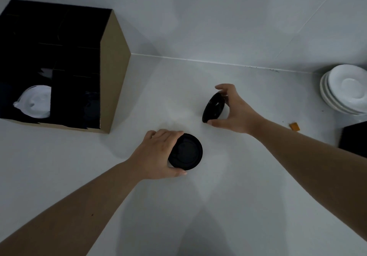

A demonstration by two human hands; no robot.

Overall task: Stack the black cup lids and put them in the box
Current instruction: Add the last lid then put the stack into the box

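Note:
My left hand (156, 153) grips a black cup lid (187, 152) by its left edge, with the lid lying flat near the white counter. My right hand (233, 109) holds a second black cup lid (213, 106) between thumb and fingers, tilted on edge above the counter. The two lids are apart, the right one farther back. A cardboard box (114, 73) with a dark, divided inside stands at the left; a white lid (34, 102) shows in one compartment.
A stack of white saucers (345, 89) sits at the far right by the wall. A black flat object (355, 138) lies at the right edge, with a small orange scrap (294, 126) beside it. The white wall runs behind the counter.

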